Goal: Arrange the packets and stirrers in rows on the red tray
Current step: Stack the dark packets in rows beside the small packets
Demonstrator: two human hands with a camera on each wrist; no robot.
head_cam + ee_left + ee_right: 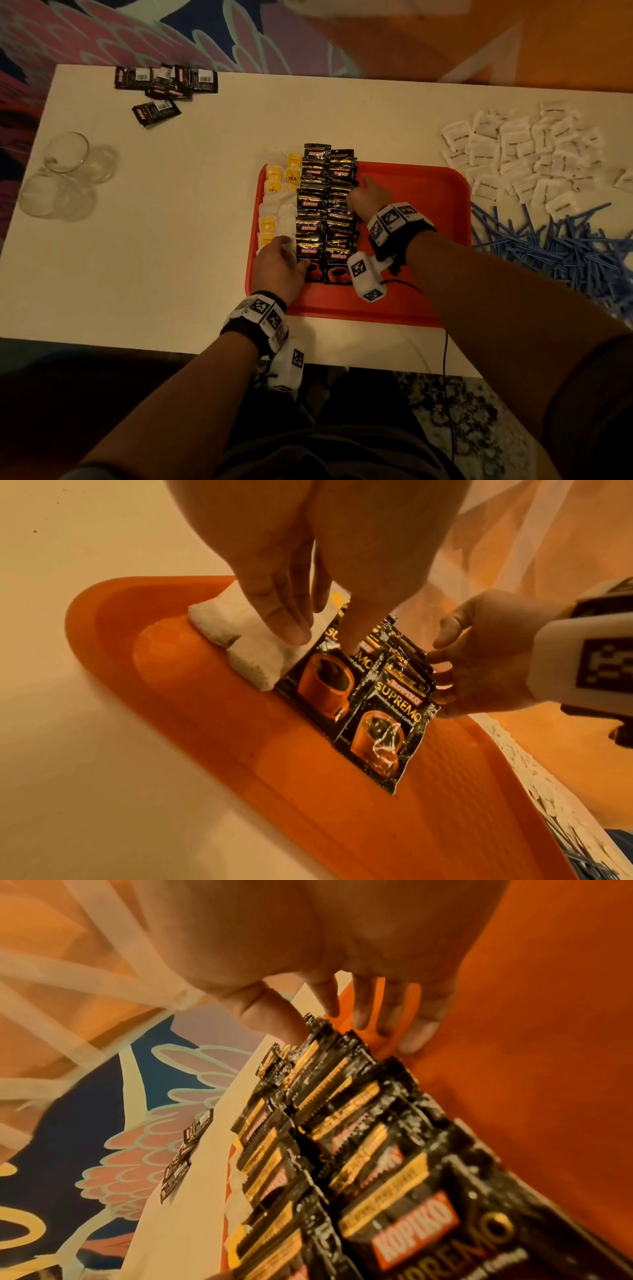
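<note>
The red tray (421, 246) lies on the white table (154, 257). On its left part sit two columns of white and yellow tea bags (274, 205) and two overlapping columns of black Kopiko coffee packets (310, 205). My left hand (279, 262) rests flat at the near end, with straight fingers (291, 626) on a tea bag (246, 647) and the thumb on the nearest coffee packet (325, 685). My right hand (359, 198) stands edge-down against the right side of the right coffee column (359, 1123), fingers (411, 1034) along its edge and thumb over the packet tops. Neither hand holds anything.
A pile of white sugar packets (534, 157) lies right of the tray, with a heap of blue stirrers (565, 246) nearer me. Several dark packets (164, 82) lie at the far left corner. Clear glasses (65, 178) stand at the left edge. The tray's right half is bare.
</note>
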